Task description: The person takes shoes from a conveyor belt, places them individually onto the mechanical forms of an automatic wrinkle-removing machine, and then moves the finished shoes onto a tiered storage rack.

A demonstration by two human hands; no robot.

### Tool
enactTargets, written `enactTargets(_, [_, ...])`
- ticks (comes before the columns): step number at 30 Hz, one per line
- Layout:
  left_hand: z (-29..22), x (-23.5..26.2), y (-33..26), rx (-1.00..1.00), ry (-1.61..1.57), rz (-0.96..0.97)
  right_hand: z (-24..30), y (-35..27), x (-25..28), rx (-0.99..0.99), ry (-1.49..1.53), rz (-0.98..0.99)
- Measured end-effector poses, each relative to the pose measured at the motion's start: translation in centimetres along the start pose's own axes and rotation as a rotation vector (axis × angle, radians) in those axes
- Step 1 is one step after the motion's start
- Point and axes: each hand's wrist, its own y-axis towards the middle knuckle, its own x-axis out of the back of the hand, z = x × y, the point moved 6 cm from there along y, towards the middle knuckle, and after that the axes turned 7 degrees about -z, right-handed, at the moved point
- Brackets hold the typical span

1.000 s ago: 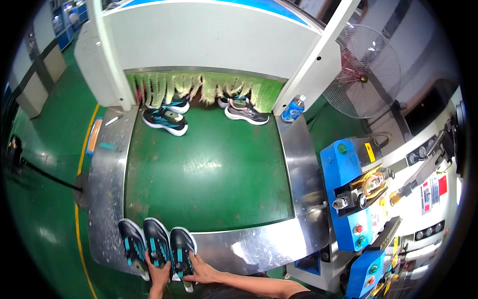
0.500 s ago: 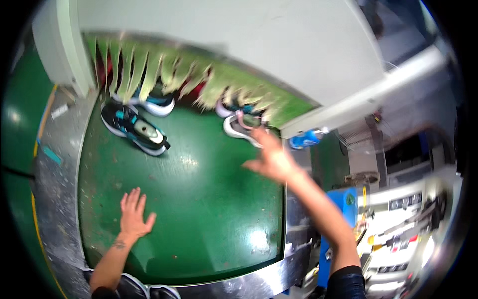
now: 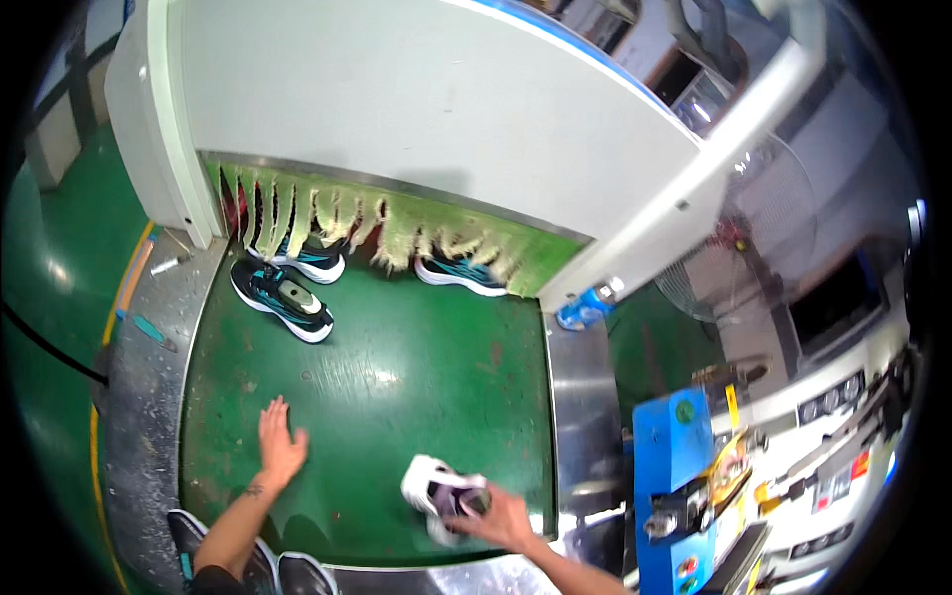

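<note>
One white-soled sneaker [image 3: 446,493] gripped in right hand [image 3: 501,521], left hand [image 3: 282,451] spread over green belt [image 3: 397,397], three black-and-teal sneakers [image 3: 283,300] at fringed curtain [image 3: 399,230]

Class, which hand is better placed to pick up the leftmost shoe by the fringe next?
Probably the left hand: it looks empty and is nearer that black-and-teal shoe, while the right hand holds another shoe.

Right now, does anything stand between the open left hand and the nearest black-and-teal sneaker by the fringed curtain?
Nothing visible does: between the left hand and that black-and-teal sneaker, only the green belt shows. The right hand, holding a white-and-mauve sneaker, is off to the right, outside that path.
</note>
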Motion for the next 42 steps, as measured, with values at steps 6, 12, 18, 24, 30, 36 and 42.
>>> enactTargets(6, [-18.2,1.1,-16.8,0.628,-0.696,1.88,-0.9,-20.2,5.6,0.1,0.445,-0.045])
enactTargets(12, [-31.4,10.9,-18.6,0.854,-1.231,1.404,-2.3,-28.1,12.4,0.583,0.451,-0.658])
enactTargets(18, [-39.1,8.5,-25.9,0.464,-1.431,1.34,-7.8,-36.4,8.5,0.113,1.102,-0.511])
enactTargets(24, [-53.6,8.1,-33.5,0.322,-1.613,1.189,-19.0,-40.5,9.9,0.044,1.01,-0.831])
enactTargets(30, [-68.9,-3.9,-25.9,-0.334,-1.295,0.941,-23.6,-42.2,15.1,-0.279,1.493,-0.974])
enactTargets(36, [-86.3,-24.7,-21.2,-1.016,-0.502,0.77,-23.5,-39.2,21.9,-0.434,1.529,-0.917])
enactTargets(42, [-90.3,-26.7,-22.3,-0.859,-0.764,1.121,-26.3,-38.2,21.4,-0.746,1.453,-0.947])
